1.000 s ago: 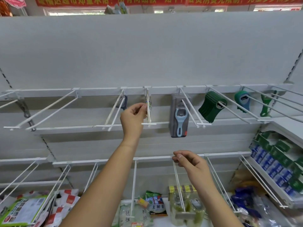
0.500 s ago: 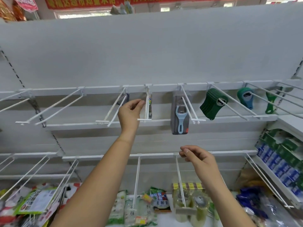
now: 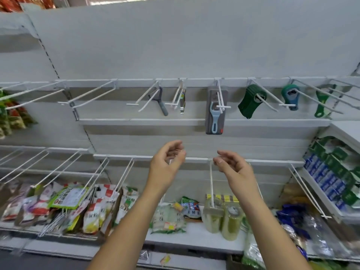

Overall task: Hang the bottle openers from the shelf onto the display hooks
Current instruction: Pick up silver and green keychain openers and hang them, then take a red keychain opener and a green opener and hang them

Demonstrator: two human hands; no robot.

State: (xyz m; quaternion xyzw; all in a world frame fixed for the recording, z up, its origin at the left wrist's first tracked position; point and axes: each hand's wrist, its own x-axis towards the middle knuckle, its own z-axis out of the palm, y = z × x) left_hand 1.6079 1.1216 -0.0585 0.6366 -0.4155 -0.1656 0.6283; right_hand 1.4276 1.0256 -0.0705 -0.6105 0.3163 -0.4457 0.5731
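Silver bottle openers (image 3: 182, 101) hang on a white display hook (image 3: 172, 104) in the far upper row, left of a grey carded peeler (image 3: 215, 114). Nearer and lower, left hand (image 3: 167, 166) and right hand (image 3: 233, 169) are empty, fingers loosely curled.

A pale grey back panel (image 3: 175, 45) spanned the store shelving, plain across its upper half, with a slotted upright (image 3: 47, 53) running down its left side. The bottom shelf (image 3: 194, 238) was white and carried bagged foodstuffs (image 3: 91, 211) lying loose and overlapping. A separate white unit (image 3: 346, 131) stood at the right, stocked with blue and green boxes (image 3: 327, 176). Dark flooring (image 3: 48, 263) showed at lower left. Lighting was even and diffuse, with soft shadows only.
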